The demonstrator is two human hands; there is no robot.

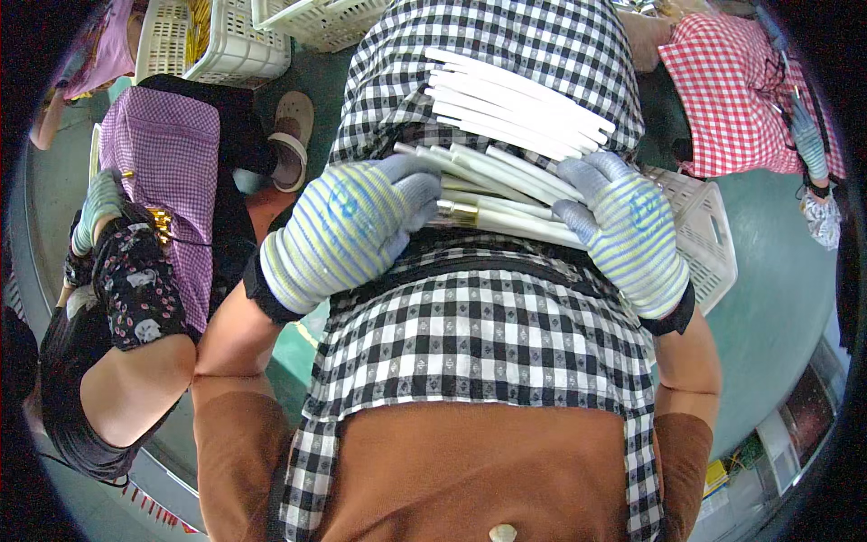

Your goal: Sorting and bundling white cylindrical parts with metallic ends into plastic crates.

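Note:
Several slim white rods [519, 101] lie side by side on my lap, over a black-and-white checked apron [479, 312]. Nearer to me, a loose bundle of white rods [510, 176] spans the gap between my two hands. One rod in it has a shiny metal collar [458, 213] at its left end. My left hand [348, 230], in a striped knit glove, is closed around the bundle's left ends. At the right ends, my gloved right hand [628, 230] has its thumb and fingers bent around the rods. Both hands' fingertips are partly hidden.
A white plastic crate [709, 239] stands beside my lap on the right; another crate [244, 41] with yellow sticks is at the far left. Co-workers sit on both sides, one in a purple checked apron [176, 154], one in a red checked apron [722, 90].

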